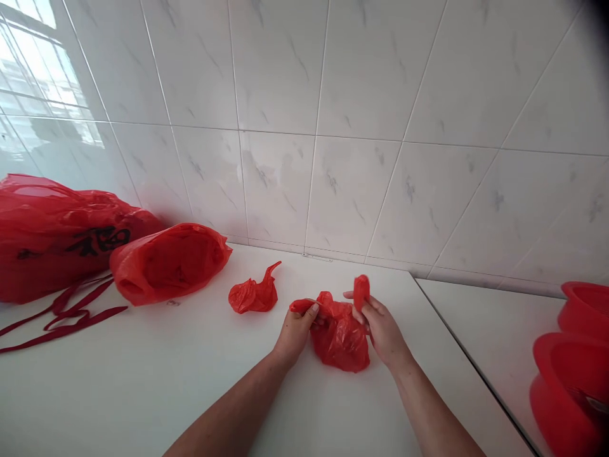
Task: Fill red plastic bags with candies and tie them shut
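Right now a crumpled red plastic bag [340, 339] sits on the white counter [333, 412], its two handles [361, 293] raised. The left hand [295, 333] has its grip pinched on one handle, and the right hand [383, 331] is clenched round the other. Left of that bag lie a small scrunched red bag [254, 292], an open red bag [169, 263], a larger bag printed with a black character [61, 238] and loose red strips [61, 314]. Right of it stand red basins [571, 374].
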`<state>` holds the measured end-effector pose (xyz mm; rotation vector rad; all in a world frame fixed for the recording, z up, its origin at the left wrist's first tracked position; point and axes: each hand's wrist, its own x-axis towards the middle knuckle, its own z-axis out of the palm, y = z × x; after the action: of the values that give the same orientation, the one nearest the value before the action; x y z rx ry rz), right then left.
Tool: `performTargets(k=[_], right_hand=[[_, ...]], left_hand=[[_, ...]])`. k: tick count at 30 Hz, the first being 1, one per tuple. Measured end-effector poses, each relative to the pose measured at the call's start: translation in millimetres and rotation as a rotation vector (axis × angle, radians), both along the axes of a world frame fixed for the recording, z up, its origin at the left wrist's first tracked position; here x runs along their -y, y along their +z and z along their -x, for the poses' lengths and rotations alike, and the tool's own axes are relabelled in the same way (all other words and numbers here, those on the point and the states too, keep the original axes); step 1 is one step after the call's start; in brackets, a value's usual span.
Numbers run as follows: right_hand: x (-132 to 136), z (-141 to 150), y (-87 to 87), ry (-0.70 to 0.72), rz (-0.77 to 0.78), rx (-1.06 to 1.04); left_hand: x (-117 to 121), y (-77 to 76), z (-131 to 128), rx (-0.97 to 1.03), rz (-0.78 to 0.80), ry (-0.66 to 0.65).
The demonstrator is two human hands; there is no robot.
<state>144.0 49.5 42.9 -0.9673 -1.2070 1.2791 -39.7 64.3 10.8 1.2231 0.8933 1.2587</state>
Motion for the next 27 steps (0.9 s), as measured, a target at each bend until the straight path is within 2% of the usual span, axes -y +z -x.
performTargets(k=[4, 7, 10, 14, 18, 20, 23, 25, 27], right_hand=[[7.6, 11.7, 5.1, 0.105, -0.055, 0.268], [7.9, 20.2, 0.8, 0.035, -0.098, 0.451], [6.7, 26.7, -5.0, 0.028, -0.103, 0.527], [5.2, 29.6, -8.9, 0.012, -0.07, 0.44], [2.7, 26.8, -12.6, -0.02, 0.02, 0.358], [1.7, 25.3, -15.6, -0.033, 0.062, 0.308], [1.4, 23.9, -19.6, -0.016, 0.091, 0.194], [1.7, 22.9, -21.1, 0.003, 0.102, 0.133], [1.9, 21.6, -21.6, 0.043, 0.127, 0.059]], left_hand=[[-2.1, -0.3, 1.8, 0.052, 0.051, 0.013], [0.0, 6.4, 2.6, 0.058, 0.031, -0.008], [6.0, 14.6, -0.1, -0.007, -0.026, 0.004], [15.8, 16.3, -8.4, -0.276, -0.234, 0.042], [18.6, 6.6, -16.2, -0.587, -0.553, 0.108], [16.9, 2.5, -17.7, -0.726, -0.659, 0.119], [14.5, 1.3, -16.4, -0.851, -0.687, 0.116], [14.5, 2.6, -14.6, -0.804, -0.646, 0.072], [15.2, 3.6, -13.6, -0.671, -0.562, 0.017]])
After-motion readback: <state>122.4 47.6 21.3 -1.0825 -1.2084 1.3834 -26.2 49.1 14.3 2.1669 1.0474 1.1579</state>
